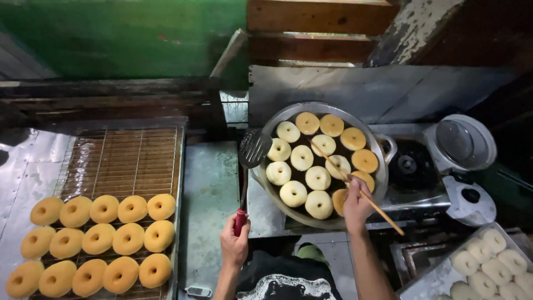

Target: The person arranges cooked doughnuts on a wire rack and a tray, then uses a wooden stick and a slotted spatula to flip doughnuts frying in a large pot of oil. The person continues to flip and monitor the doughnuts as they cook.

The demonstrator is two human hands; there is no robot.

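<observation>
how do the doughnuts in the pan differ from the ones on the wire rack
The doughnuts in the pan are mostly pale cream; the doughnuts on the wire rack are evenly golden. The pan's lie in a loose cluster in dark oil, with the right hand working a wooden stick among them; the rack's sit dry in three neat rows, untouched. Both are ring-shaped with small holes.

I see two bare forearms coming up from the bottom edge of the view, with no sleeves, no watch, no bands and no gloves on either one. The left hand [234, 244] and the right hand [356, 206] both show bare fingers without rings that I can make out. Between the arms, low in the view, I see a black garment [286, 278] with a white printed pattern across it, too cropped to read its shape
</observation>
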